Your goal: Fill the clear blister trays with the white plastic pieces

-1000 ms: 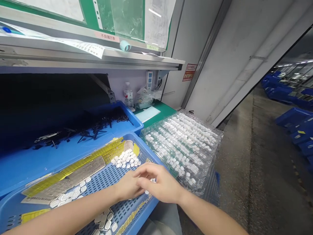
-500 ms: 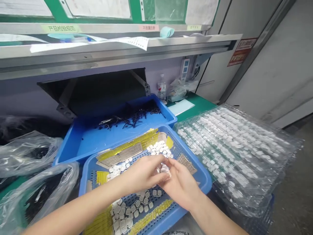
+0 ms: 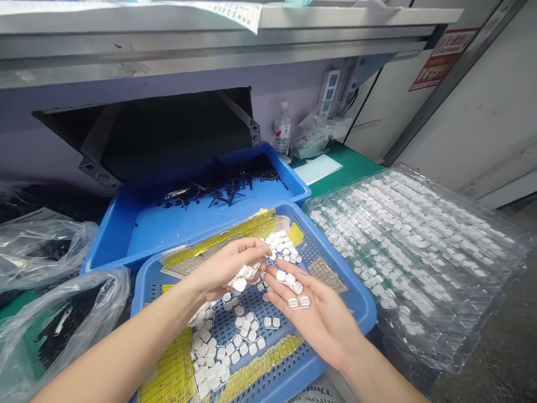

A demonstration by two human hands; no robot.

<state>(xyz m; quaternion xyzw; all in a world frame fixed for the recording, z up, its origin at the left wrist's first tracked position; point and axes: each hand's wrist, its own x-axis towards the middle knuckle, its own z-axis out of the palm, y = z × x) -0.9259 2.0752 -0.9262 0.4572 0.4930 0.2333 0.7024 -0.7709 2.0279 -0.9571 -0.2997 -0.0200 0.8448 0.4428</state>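
Small white rounded-square plastic pieces are in both hands, above a blue perforated basket (image 3: 364, 313). My left hand (image 3: 229, 266) is curled around several white pieces (image 3: 241, 280), which show below its thumb; part of its grip is hidden. My right hand (image 3: 321, 313) lies palm up with its fingers stretched out. A few white plastic pieces (image 3: 298, 303) rest on its palm and fingers, some joined in pairs. The fingertips of both hands almost meet. More white pieces lie loose in the basket: a heap (image 3: 283, 243) at the far end and a spread pile (image 3: 210, 358) nearer me.
Behind the basket stands a blue tray (image 3: 146, 235) with thin black parts (image 3: 229, 193). Stacked clear plastic trays of white pieces (image 3: 403, 246) are at the right. Clear bags (image 3: 113, 296) with black parts lie left. A bottle (image 3: 282, 131) stands at the back under a metal shelf (image 3: 188, 50).
My hands were together around the pieces; now they have parted slightly. The right palm has opened out, showing pieces on it, and the left has shifted left with some. The view has tilted down.
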